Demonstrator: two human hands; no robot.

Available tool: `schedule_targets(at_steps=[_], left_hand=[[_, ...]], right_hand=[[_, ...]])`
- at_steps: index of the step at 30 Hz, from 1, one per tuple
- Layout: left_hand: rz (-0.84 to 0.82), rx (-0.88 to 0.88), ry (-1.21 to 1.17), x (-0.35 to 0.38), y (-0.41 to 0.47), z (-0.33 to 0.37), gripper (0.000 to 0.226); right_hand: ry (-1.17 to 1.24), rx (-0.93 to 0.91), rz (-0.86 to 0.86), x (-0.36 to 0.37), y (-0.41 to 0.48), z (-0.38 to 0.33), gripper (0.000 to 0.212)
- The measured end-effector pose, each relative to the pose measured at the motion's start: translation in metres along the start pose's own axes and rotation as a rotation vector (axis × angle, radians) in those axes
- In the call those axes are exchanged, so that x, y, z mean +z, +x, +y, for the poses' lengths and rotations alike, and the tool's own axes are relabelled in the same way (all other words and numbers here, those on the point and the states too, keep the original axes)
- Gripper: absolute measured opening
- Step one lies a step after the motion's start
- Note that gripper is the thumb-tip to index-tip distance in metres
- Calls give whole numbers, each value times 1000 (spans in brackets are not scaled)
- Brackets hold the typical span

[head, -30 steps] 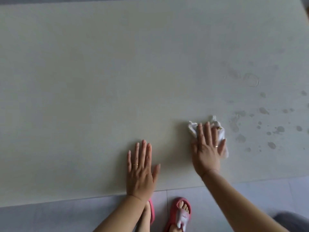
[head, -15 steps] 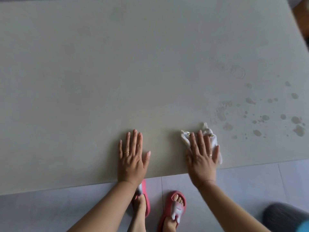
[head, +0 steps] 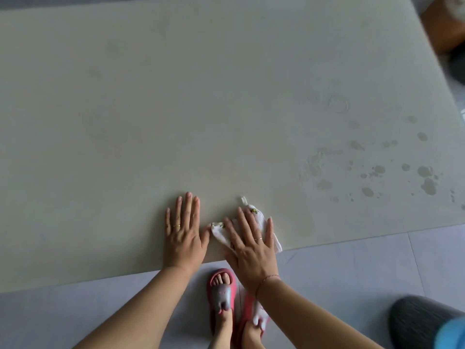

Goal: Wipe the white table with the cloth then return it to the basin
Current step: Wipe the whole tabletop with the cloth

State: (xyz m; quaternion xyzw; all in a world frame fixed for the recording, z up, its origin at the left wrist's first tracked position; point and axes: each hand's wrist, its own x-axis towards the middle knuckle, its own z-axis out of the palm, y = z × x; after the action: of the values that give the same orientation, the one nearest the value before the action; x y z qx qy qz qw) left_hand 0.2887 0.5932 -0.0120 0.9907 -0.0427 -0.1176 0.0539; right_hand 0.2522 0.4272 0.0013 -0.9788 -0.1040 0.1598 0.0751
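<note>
The white table [head: 176, 109] fills most of the view, with wet drops and smears on its right part. A small white cloth [head: 259, 219] with a little printed pattern lies at the table's near edge. My right hand [head: 251, 245] presses flat on it with straight, spread fingers. My left hand [head: 183, 235] rests flat on the bare table just left of the cloth, its thumb nearly touching the cloth's corner. No basin is in view.
Water drops [head: 425, 177] spot the table's right side. Below the near edge is grey tiled floor [head: 352, 273] with my feet in pink slippers [head: 221, 293]. A dark grey rounded object [head: 422, 321] sits at bottom right; a brown shape [head: 442, 26] at top right.
My right hand has slid the cloth leftward along the near edge, closer to my left hand. The left hand stays flat on the table.
</note>
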Motion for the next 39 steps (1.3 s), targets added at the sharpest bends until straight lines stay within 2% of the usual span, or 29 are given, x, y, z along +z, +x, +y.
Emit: schedule_targets(at_steps=[4, 7, 13, 17, 20, 22, 23, 26, 28, 30, 31, 33, 36, 38, 39], left_hand=[[-10, -5, -20, 0, -1, 0, 65], [-18, -12, -16, 1, 1, -2, 70], [53, -57, -59, 2, 2, 12, 67], [97, -81, -143, -7, 17, 58, 65], [103, -45, -205, -10, 34, 103, 64], [90, -28, -224, -9, 45, 132, 63], [87, -24, -222, -8, 51, 144, 63], [71, -59, -208, -2, 62, 160, 62], [36, -76, -197, 3, 63, 155, 64], [22, -47, -161, 8, 61, 148, 66], [23, -34, -141, 10, 60, 145, 66], [38, -26, -110, 11, 61, 145, 66], [56, -30, -81, 13, 61, 147, 65], [72, -23, -66, 14, 61, 146, 64], [77, -20, -61, 14, 60, 146, 63]], right_hand=[[-2, -127, 45, 5, -3, 24, 58], [-49, -134, 69, 5, -7, 55, 58], [-42, 71, 77, -11, -26, 142, 54], [15, 289, 77, -25, -34, 197, 62], [111, 595, 84, -22, -26, 195, 64], [161, 646, 92, -19, -15, 168, 64], [164, 563, 96, -17, -11, 151, 63], [36, 81, 84, -10, -17, 115, 59], [-15, -169, 52, -15, -15, 139, 56], [-93, -281, 74, -23, -4, 181, 56], [-107, -232, 92, -28, 3, 201, 56], [-53, 6, 95, -40, 19, 234, 57], [84, 385, 127, -40, 35, 228, 61], [132, 421, 142, -34, 41, 196, 63], [115, 322, 139, -32, 42, 178, 64]])
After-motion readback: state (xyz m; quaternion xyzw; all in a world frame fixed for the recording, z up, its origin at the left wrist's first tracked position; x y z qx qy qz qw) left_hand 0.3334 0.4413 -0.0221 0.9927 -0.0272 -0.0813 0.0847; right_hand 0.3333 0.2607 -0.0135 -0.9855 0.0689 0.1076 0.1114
